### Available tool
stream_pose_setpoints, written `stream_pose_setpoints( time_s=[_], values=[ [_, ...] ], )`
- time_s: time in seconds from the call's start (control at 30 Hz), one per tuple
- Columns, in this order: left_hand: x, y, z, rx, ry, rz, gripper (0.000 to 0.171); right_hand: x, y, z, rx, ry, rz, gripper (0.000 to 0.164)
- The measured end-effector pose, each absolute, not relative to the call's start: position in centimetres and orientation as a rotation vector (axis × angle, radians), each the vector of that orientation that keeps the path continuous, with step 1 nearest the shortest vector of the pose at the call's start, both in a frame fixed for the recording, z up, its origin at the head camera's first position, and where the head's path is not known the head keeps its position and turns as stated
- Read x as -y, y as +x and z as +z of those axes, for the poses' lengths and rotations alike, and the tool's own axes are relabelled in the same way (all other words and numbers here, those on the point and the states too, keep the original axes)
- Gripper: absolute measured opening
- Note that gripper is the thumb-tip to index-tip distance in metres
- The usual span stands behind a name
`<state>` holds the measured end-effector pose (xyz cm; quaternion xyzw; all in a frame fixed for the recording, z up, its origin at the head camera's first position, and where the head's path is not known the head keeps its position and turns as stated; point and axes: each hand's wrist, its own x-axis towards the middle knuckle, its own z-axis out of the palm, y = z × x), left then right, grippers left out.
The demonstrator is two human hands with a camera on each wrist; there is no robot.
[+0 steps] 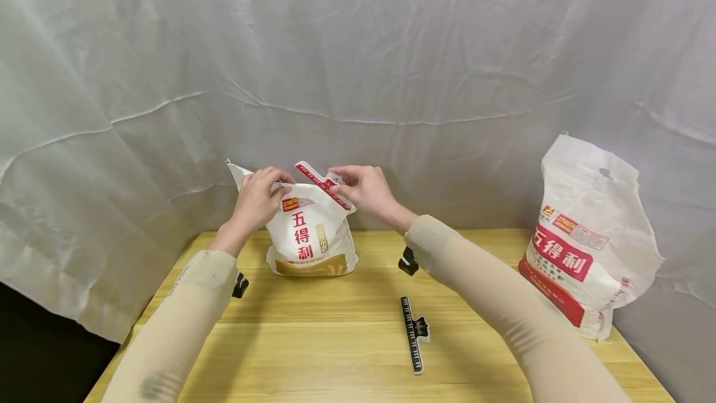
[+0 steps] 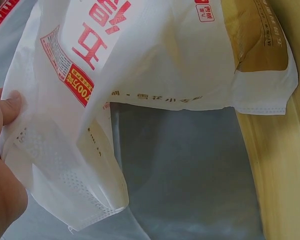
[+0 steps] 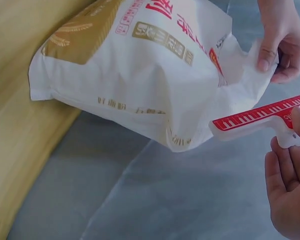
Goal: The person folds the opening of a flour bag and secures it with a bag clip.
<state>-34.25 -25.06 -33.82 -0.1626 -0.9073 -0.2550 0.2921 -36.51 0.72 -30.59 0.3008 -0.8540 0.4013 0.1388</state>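
Two printed bags on a wooden table (image 1: 313,341), head view, with details from the wrist views. The white bag with a gold base (image 1: 304,229) stands left of the frame's centre; red characters run down its front, and its lower part is full and rounded. Its opaque walls hide the contents. The left hand (image 1: 260,196), at the bag's upper left, pinches the top edge between thumb and curled fingers; beside it a loose corner of the bag juts toward the upper left. The right hand (image 1: 366,190), at the bag's upper right, is clamped on the handle of a red clip (image 1: 321,184), thumb against fingers. The clip's long ruled bar slants from upper left to lower right across the bag's upper right corner; whether its jaws enclose the bag's edge cannot be told. The white bag with a red base (image 1: 593,229) stands at the right of the frame, well apart from the hands, bulging at the middle and flatter toward the top, where a small slot shows; its contents are likewise hidden. A black clip (image 1: 414,336) lies on the table at the lower centre-right. Grey cloth (image 1: 363,67) hangs behind, filling the upper frame.
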Motion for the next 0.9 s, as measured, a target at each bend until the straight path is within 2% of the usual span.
stream_pose_setpoints(
  time_s=[0.9],
  values=[
    [25.2, -34.1, -33.7, 2.331, -0.444, -0.712, 0.012, 0.6, -38.3, -29.9, 2.562, 0.805, 1.105, 0.022]
  ],
)
